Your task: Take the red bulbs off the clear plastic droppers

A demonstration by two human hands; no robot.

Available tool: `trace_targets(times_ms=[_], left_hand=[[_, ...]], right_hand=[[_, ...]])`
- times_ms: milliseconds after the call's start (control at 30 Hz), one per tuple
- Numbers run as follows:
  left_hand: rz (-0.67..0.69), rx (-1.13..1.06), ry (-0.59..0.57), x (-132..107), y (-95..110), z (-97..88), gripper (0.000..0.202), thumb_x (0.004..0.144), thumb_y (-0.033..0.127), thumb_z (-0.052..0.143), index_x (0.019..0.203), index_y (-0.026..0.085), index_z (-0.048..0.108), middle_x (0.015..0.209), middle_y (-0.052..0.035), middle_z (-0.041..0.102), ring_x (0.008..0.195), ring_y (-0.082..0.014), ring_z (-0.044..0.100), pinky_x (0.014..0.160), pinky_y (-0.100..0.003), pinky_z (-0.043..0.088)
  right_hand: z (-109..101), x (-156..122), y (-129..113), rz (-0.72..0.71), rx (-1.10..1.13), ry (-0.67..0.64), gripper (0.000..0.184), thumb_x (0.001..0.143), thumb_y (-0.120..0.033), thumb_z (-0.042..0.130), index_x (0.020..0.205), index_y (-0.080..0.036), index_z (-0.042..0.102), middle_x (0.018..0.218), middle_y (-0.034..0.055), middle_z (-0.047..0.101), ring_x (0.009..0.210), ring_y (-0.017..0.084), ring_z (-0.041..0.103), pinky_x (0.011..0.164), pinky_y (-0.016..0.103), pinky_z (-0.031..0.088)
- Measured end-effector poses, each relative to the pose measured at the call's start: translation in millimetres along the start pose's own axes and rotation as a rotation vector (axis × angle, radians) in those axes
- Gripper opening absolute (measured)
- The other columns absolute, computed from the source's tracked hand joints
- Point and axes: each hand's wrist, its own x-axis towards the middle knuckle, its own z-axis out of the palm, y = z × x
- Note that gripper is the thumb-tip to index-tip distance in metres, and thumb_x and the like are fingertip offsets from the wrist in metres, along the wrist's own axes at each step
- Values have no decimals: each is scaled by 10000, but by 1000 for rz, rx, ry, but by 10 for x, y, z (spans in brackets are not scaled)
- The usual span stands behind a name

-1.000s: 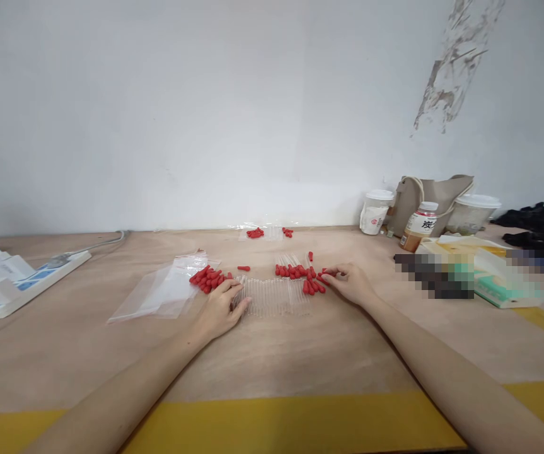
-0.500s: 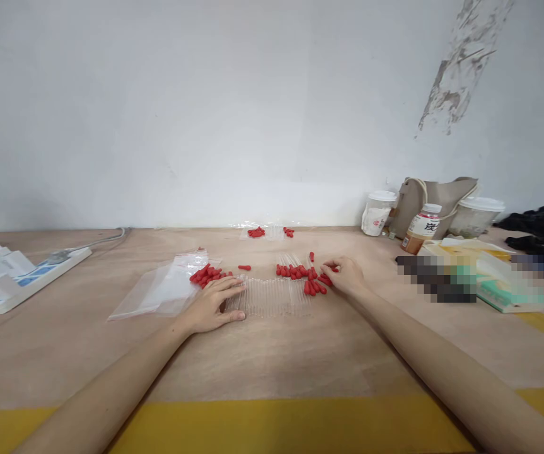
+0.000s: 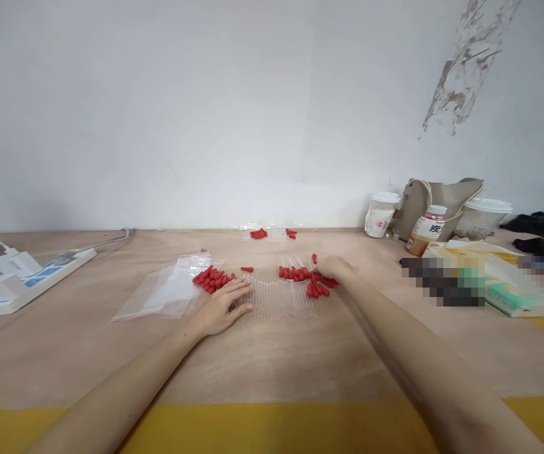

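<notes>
A row of thin clear tubes (image 3: 278,299) lies side by side in the middle of the table. My left hand (image 3: 224,306) rests flat at the row's left end, fingers stretched out and thumb apart. Beyond that hand is a pile of loose red rubber bulbs (image 3: 211,279), and a single red bulb (image 3: 247,269) lies apart. Past the right end of the row are tubes with red bulbs (image 3: 295,273) on them. My right hand (image 3: 340,270) reaches over the red bulbs (image 3: 318,289) there; its fingers are blurred and partly hidden, so any hold is unclear.
Clear zip bags (image 3: 165,290) lie left of the pile. Bagged red bulbs and tubes (image 3: 272,234) sit by the wall. A power strip (image 3: 40,280) is at far left. At right stand a lidded cup (image 3: 380,217), a bottle (image 3: 427,230), a grey bag (image 3: 411,202) and a green-white box (image 3: 520,296).
My right hand has turned and moved in closer over the red bulbs, its fingers now blurred. My left hand stays at the left end of the tubes. The view has shifted slightly.
</notes>
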Motion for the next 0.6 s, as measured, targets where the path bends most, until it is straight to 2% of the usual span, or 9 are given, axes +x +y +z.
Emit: trace_targets(times_ms=[167,333,433,533,567,600], left_hand=[[-13,12,59,-49,33,-35,526,812,458,474,1270,207,413,1349,-78,391,1269,-223,303,1022,-408,313],[-25,23,107,-87,42,-39,538,817,445,470,1296,220,369,1361,-66,371,1273,-221,296,1025,-394,311],[-4,21,106,-81,37,-32,490,842,414,440,1289,223,376,1356,-65,376,1269,-212,303,1032,-395,300],[15,21,159,-66,55,-14,497,848,385,438,1304,209,346,1347,-79,379,1262,-206,312,1030,-386,301],[21,22,188,-57,72,-3,503,850,372,437,1312,205,329,1347,-83,376,1260,-203,313,1028,-379,304],[30,26,222,-46,97,11,506,851,358,437,1318,202,316,1345,-85,376,1257,-200,315,1025,-374,307]], right_hand=[[-11,16,-56,4,-37,-27,153,632,-314,573,578,-174,607,511,55,560,675,281,600,694,466,357],[-143,-177,-108,-61,-58,17,125,653,-273,555,595,-174,604,536,64,582,638,254,594,653,393,365],[-195,-421,-117,-194,-76,102,165,723,-284,499,661,-175,606,635,88,622,724,256,590,683,370,348],[-138,-701,-82,-366,-81,188,192,809,-283,422,785,-183,584,786,85,644,787,224,575,748,361,318],[-93,-786,-58,-460,-78,239,193,835,-280,401,821,-189,570,826,75,643,805,206,564,784,361,299],[-38,-862,-30,-631,-84,338,186,848,-267,398,817,-183,561,808,68,641,788,193,553,806,368,279]])
